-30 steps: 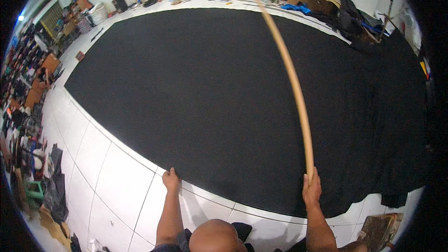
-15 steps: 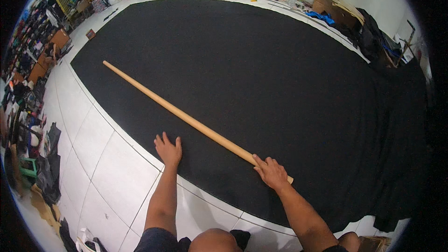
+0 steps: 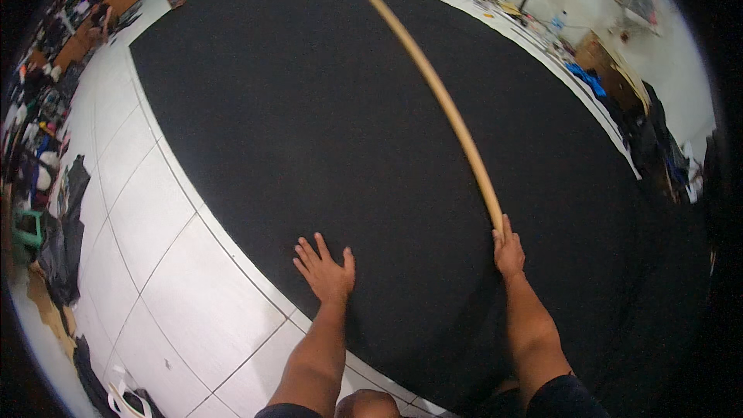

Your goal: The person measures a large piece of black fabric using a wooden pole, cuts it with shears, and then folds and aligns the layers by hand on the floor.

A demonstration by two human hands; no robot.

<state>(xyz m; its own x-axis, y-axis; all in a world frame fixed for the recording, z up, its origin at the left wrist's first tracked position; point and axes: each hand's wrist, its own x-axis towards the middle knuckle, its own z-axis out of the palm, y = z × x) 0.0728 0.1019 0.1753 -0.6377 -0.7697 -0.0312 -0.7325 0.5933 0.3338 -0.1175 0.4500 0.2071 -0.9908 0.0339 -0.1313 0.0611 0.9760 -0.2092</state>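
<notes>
A large black cloth [image 3: 309, 124] is spread over the tiled floor. Across it stretches a long tan pole [image 3: 443, 101], its far end near the cloth's back edge. My right hand [image 3: 508, 254] is closed round the near end of the pole, with a finger extended along it. To the left, my left hand [image 3: 325, 271] lies flat on the cloth near its left edge, fingers spread and holding nothing.
White floor tiles [image 3: 178, 294] run along the cloth's left side. Piled clutter [image 3: 46, 124] and a green stool [image 3: 29, 228] stand at far left. Along the right wall are a cardboard piece [image 3: 594, 54], a blue cloth [image 3: 586, 79] and a bottle [image 3: 558, 23].
The pole has swung to the right and farther over the cloth, and my right hand has moved up with it. My left hand has shifted right, its fingers now wider apart. The view has tilted.
</notes>
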